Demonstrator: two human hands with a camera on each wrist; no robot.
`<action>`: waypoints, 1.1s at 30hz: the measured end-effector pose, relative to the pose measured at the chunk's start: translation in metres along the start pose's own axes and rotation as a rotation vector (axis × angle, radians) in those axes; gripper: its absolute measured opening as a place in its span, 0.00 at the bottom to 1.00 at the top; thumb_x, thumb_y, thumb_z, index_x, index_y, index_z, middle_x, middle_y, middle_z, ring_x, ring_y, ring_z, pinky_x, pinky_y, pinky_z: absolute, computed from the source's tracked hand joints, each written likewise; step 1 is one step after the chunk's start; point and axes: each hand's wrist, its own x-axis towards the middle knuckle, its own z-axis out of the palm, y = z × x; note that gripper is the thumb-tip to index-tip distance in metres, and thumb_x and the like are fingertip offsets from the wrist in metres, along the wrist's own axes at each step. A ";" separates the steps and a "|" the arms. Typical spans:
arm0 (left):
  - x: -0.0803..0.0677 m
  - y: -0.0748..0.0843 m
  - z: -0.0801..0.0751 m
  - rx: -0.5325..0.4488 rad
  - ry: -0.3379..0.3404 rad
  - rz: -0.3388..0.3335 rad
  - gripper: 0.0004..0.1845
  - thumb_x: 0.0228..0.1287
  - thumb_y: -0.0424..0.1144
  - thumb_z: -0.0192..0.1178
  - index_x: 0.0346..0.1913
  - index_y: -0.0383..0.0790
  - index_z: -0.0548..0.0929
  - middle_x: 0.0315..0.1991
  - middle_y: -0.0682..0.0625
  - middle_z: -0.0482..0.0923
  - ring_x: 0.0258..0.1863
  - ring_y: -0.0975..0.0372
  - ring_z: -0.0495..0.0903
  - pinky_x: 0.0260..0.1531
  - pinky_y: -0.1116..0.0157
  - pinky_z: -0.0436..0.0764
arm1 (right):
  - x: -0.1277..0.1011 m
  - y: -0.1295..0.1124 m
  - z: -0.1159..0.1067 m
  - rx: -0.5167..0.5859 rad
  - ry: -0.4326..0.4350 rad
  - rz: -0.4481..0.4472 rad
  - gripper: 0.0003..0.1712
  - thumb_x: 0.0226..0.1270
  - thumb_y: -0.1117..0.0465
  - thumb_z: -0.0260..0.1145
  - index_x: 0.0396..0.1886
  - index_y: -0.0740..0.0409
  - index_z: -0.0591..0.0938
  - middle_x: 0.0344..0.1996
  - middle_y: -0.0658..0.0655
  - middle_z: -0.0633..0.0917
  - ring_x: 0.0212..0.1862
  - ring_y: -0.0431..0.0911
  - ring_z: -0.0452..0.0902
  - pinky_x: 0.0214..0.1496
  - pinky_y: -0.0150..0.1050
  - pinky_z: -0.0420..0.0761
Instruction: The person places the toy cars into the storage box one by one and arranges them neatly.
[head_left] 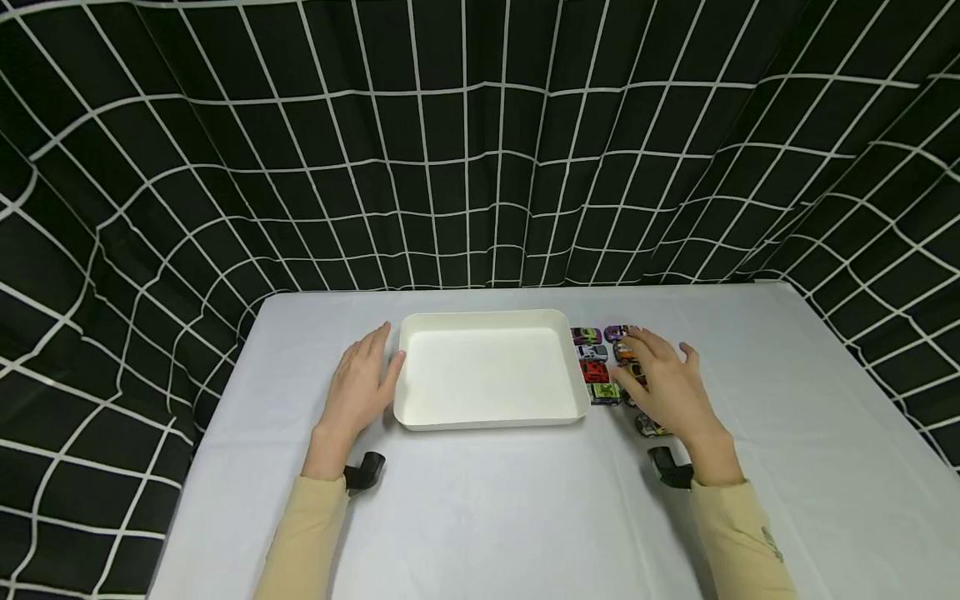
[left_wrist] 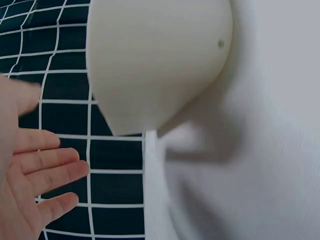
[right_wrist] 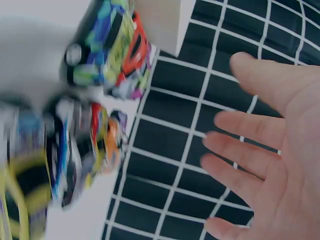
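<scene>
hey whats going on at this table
A person sits at a white table with an empty white tray in front of them. Their left hand lies open against the tray's left edge. Their right hand hovers open over a cluster of small toy cars lined up just right of the tray. No car is in the tray or gripped yet.
</scene>
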 end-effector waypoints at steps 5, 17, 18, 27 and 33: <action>0.000 0.005 0.005 -0.105 0.022 -0.075 0.18 0.69 0.37 0.50 0.53 0.24 0.76 0.49 0.33 0.76 0.48 0.44 0.77 0.44 0.50 0.78 | -0.015 0.011 -0.013 0.005 -0.010 -0.050 0.21 0.58 0.62 0.67 0.50 0.67 0.77 0.47 0.67 0.79 0.50 0.61 0.73 0.48 0.63 0.65; -0.007 0.004 0.023 -0.222 0.016 -0.182 0.15 0.66 0.31 0.52 0.49 0.21 0.77 0.39 0.34 0.80 0.36 0.50 0.81 0.32 0.60 0.83 | -0.050 0.041 -0.017 0.084 0.002 -0.207 0.17 0.43 0.72 0.73 0.37 0.64 0.83 0.35 0.59 0.83 0.34 0.54 0.81 0.34 0.49 0.80; -0.007 0.003 0.023 -0.233 0.019 -0.187 0.15 0.66 0.31 0.52 0.49 0.21 0.77 0.39 0.34 0.80 0.36 0.50 0.81 0.31 0.60 0.83 | -0.052 0.042 -0.017 0.088 -0.008 -0.211 0.17 0.43 0.71 0.74 0.37 0.63 0.83 0.36 0.59 0.83 0.35 0.53 0.81 0.34 0.49 0.80; -0.008 0.001 0.023 -0.313 0.024 -0.177 0.13 0.65 0.29 0.53 0.47 0.20 0.78 0.37 0.34 0.80 0.34 0.51 0.81 0.31 0.61 0.83 | -0.063 0.049 -0.009 0.114 -0.095 -0.189 0.19 0.43 0.72 0.73 0.39 0.63 0.82 0.37 0.59 0.83 0.38 0.55 0.80 0.39 0.51 0.80; -0.008 0.000 0.025 -0.334 0.028 -0.170 0.12 0.65 0.28 0.53 0.46 0.20 0.78 0.36 0.35 0.80 0.33 0.52 0.82 0.30 0.62 0.83 | -0.064 0.052 -0.002 0.104 -0.101 -0.190 0.19 0.41 0.73 0.74 0.38 0.64 0.82 0.38 0.59 0.83 0.38 0.55 0.80 0.38 0.51 0.80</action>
